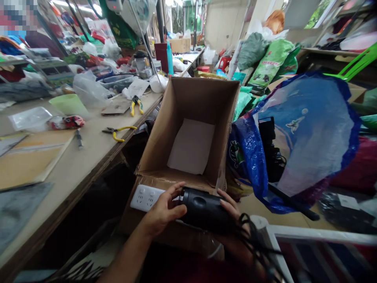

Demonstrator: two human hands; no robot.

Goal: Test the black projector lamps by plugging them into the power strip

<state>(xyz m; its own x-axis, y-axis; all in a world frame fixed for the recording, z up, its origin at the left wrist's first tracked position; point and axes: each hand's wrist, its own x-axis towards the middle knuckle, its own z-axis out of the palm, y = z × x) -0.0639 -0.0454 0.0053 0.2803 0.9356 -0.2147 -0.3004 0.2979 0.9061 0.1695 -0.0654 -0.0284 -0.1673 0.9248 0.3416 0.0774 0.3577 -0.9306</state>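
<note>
Two hands grasp a black device beside a white power strip, near an open cardboard box: left hand at one end, right hand towards the cords. Supporting both ends should keep it steady.

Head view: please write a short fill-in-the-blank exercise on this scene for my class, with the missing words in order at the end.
The left hand and right hand hold a device whose body is coloured ____.
The white power strip shows beside the person's ____ hand.
The open box is made of ____.
On the bench, the pliers lying nearer the person have handles coloured ____.

Missing words: black; left; cardboard; yellow.
</note>
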